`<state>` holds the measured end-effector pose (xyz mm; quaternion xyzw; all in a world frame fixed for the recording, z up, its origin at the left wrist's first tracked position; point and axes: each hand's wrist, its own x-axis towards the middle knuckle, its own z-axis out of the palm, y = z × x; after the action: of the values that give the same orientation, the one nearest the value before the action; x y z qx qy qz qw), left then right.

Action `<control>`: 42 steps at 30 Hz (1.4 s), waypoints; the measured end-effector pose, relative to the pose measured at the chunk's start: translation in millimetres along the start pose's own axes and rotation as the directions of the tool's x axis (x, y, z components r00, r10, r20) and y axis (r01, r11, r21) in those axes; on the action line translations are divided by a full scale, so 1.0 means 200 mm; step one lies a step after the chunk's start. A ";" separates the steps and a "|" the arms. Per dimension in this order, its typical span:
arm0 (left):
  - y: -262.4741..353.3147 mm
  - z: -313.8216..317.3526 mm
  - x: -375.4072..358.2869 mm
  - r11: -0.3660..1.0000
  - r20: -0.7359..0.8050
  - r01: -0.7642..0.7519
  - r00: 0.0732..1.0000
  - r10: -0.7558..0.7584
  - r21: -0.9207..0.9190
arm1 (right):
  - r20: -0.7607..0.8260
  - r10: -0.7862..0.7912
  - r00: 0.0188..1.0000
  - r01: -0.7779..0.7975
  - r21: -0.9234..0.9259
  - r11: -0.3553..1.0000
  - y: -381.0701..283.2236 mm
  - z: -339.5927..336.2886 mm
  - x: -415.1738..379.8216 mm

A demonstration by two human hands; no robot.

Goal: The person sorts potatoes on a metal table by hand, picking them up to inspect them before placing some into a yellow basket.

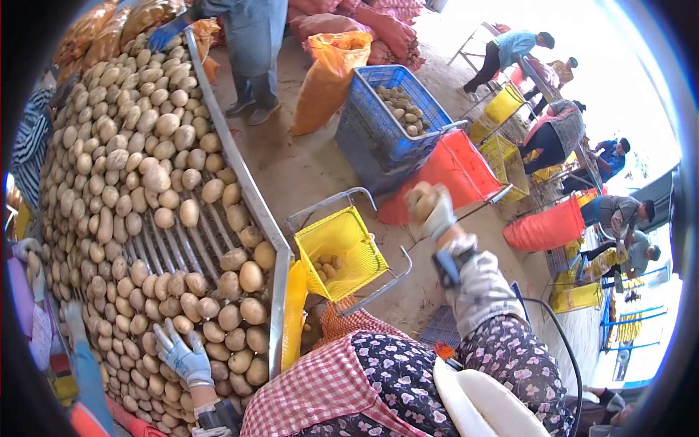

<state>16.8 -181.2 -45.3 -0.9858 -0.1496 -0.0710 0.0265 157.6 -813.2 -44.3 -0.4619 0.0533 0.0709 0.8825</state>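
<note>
Many potatoes (109, 197) cover a slatted metal table (240, 160) on the left side of the view. My left hand (183, 353), in a pale blue and white glove, rests on potatoes near the table's lower edge with its fingers spread. Raised to the right, over the floor by a red sack, my right hand (431, 207) wears a dirty white glove. Its fingers are curled, and what they hold is blurred. Between the table and my right arm, a yellow basket (342, 255) in a metal frame holds several potatoes.
A blue crate (397, 109) of potatoes stands beyond the basket, beside an orange sack (328, 80) and a red sack (459, 175). A person in blue (255, 44) stands at the table's far end. Other gloved hands reach in from the left edge. Several people work at the right.
</note>
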 end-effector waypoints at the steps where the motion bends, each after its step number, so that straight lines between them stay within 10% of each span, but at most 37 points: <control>1: 0.01 -0.01 0.00 1.000 0.007 0.011 1.000 -0.011 -0.009 | -0.137 -0.168 0.976 0.214 0.494 0.843 -0.08 -0.24 0.09; 3: 0.01 0.00 0.01 0.999 -0.015 -0.023 1.000 0.023 0.025 | -0.771 0.125 0.625 0.367 0.431 0.824 -0.41 -0.26 0.12; 6: 0.00 0.05 0.05 0.987 -0.217 -0.104 0.973 0.075 -0.121 | -0.776 0.045 0.629 0.176 0.199 0.964 -0.37 -0.13 0.11; 9: 0.13 -0.03 0.08 0.982 -0.205 -0.046 0.979 0.008 -0.184 | -0.594 -0.255 0.763 -0.075 -0.473 0.878 -0.11 0.12 0.24; 12: 0.32 -0.08 -0.02 0.982 -0.030 -0.149 0.989 0.147 -0.113 | 0.063 -0.426 0.902 0.285 -0.829 0.481 0.27 0.72 0.35; 15: 0.37 -0.23 -0.08 0.944 0.113 -0.111 0.982 0.153 -0.310 | 0.746 -0.229 0.625 0.745 -0.658 -0.108 0.47 1.30 0.37; 18: 0.31 -0.24 -0.20 0.920 0.177 -0.212 0.944 0.280 -0.329 | 0.748 -0.080 0.658 0.726 -0.660 -0.194 0.73 1.63 0.38; 20: 0.18 -0.24 -0.29 0.969 0.111 -0.054 0.990 0.082 -0.242 | 0.615 0.185 0.766 0.638 -0.764 -0.102 0.95 1.69 0.32; 22: 0.03 -0.24 -0.38 0.985 -0.028 0.120 0.992 -0.125 -0.128 | 0.705 0.365 0.608 0.794 -0.555 -0.250 0.93 1.79 0.11; 26: -0.08 -0.21 -0.47 0.914 0.052 0.380 0.925 -0.377 -0.144 | 0.825 0.096 0.556 0.825 -0.562 0.052 0.95 1.81 0.46; 30: -0.06 -0.15 -0.49 0.931 0.119 0.364 0.925 -0.361 -0.002 | 0.687 -0.166 0.707 0.628 -0.719 -0.299 1.07 1.91 0.94; 32: -0.08 -0.15 -0.48 0.938 0.115 0.348 0.932 -0.344 -0.010 | 0.676 0.090 0.732 0.644 -0.641 -0.417 1.10 1.95 0.78; 34: -0.08 -0.16 -0.46 0.924 0.137 0.383 0.916 -0.376 -0.024 | 0.657 0.456 0.600 0.753 -0.656 -0.045 1.04 2.02 0.64; 37: -0.09 -0.15 -0.48 0.936 0.118 0.350 0.932 -0.344 -0.037 | 0.793 0.129 0.596 0.800 -0.599 -0.011 1.07 2.11 0.75; 39: -0.10 -0.14 -0.48 0.930 0.119 0.365 0.926 -0.358 -0.040 | 0.804 -0.219 0.553 0.720 -0.594 -0.360 1.18 2.17 0.95; 42: -0.10 -0.16 -0.46 0.921 0.138 0.385 0.917 -0.375 -0.056 | 0.737 -0.055 0.674 0.666 -0.637 -0.388 1.22 2.24 1.04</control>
<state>-80.0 -192.0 -27.6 -0.9407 -0.3365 -0.0193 -0.0375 332.4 -291.2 -19.5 -0.9094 -0.3659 -0.1389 0.1406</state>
